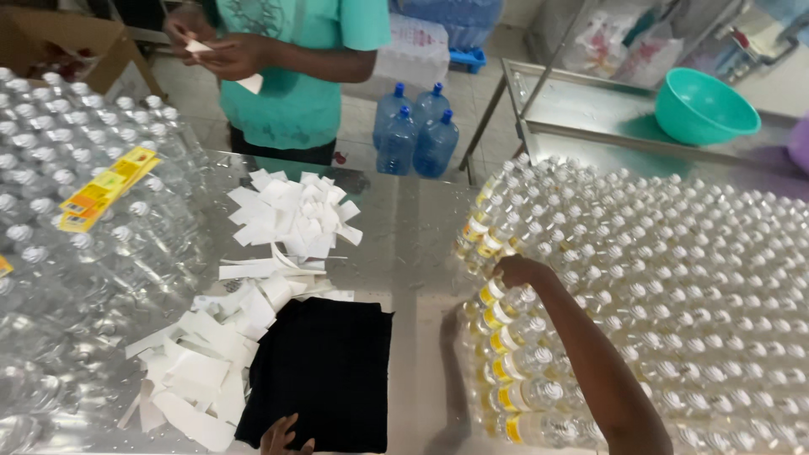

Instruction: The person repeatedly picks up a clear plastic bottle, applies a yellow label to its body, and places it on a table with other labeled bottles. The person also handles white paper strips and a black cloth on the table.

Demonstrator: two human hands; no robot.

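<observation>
My right hand (516, 270) reaches out to the near-left edge of a big block of small capped bottles (674, 286) standing on the right of the steel bench (404, 244); its fingers curl down over a yellow-labelled bottle (497, 295) in the edge row, though I cannot tell whether they have actually closed on it. My left hand (282, 436) shows only its fingertips at the near edge, resting on a black cloth (324, 362) spread flat on the bench, fingers loosely apart and holding nothing. Just left of the cloth lies a heap of white paper strips (202, 362), with a second heap (295, 215) farther off. A strip of yellow labels (105, 190) lies on the clear unlabelled bottles (76, 253) at left. Across the bench, a person in a teal shirt (295, 84) handles white slips. Far right, a green bowl (704, 105) sits on a steel table (590, 118).
</observation>
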